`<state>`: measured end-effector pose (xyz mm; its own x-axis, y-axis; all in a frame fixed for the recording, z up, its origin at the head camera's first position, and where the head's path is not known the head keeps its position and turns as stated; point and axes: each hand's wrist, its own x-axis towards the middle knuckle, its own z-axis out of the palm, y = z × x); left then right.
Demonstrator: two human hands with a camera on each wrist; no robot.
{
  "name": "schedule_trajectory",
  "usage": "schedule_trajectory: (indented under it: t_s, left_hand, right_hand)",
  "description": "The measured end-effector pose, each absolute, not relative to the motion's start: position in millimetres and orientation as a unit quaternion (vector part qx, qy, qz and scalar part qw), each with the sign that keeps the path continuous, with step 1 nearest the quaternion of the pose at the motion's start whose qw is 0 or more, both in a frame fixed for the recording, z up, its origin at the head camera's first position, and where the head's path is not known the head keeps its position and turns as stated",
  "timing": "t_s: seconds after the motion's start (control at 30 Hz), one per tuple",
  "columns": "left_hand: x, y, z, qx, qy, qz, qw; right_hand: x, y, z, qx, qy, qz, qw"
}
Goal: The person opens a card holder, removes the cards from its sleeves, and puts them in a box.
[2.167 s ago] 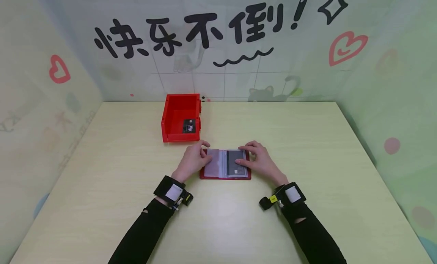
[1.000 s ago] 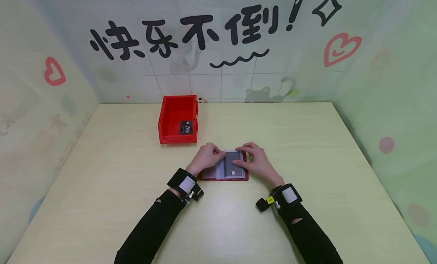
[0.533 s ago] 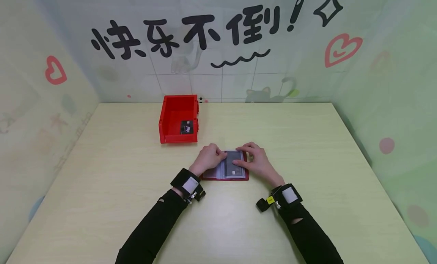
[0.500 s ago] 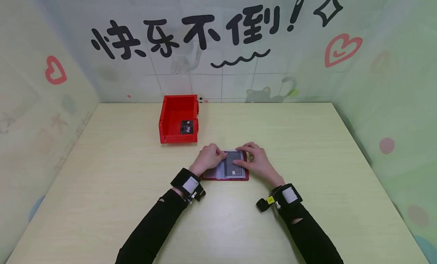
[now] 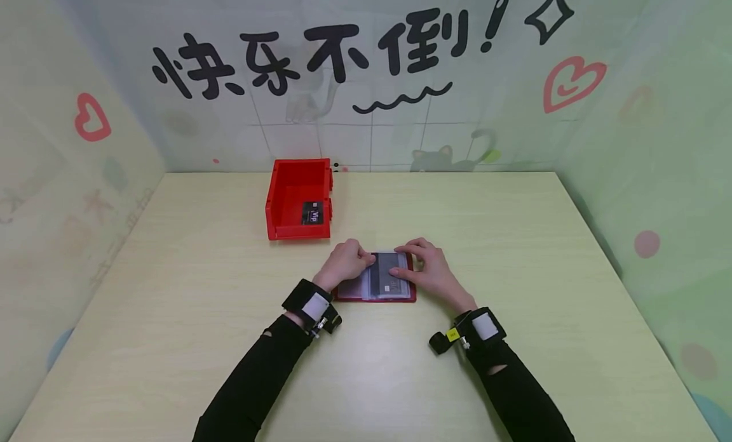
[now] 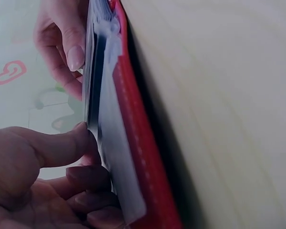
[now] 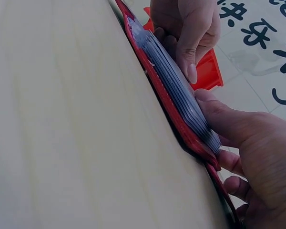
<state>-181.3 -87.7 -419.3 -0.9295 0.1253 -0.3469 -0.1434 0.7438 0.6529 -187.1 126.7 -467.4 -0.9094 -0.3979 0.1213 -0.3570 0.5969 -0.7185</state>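
Note:
An open card holder with a red cover (image 5: 350,299) lies on the table, its clear sleeves (image 7: 181,90) stacked on the right half. My left hand (image 5: 345,262) pinches the upper left corner of a dark grey card (image 5: 380,280) between thumb and forefinger. In the left wrist view the dark card edge (image 6: 97,71) shows between clear sleeves close to that thumb. My right hand (image 5: 430,267) holds the holder's right side, thumb on the sleeves and fingers at the far edge. How far the card sits inside its sleeve is hard to tell.
Behind and to the left stands a red plastic bin (image 5: 298,194); a black card marked "Vip" (image 5: 312,213) lies in it. The pale wooden table (image 5: 515,226) meets printed walls at the back and both sides.
My left hand came from the holder's left edge to the grey card. Over the last half second it shifted slightly left, and the card's left edge moved with it. My right hand stays put.

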Motion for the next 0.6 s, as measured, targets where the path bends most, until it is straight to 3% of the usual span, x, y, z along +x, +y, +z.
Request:
schedule_trajectory:
  t_s: [0.6]
  left_hand:
    - [-177.9,-90.0,-411.9,0.005,0.911,0.348,0.220]
  right_hand:
    - [-185.6,125.5,-466.3,-0.219,0.893,-0.394,0.015]
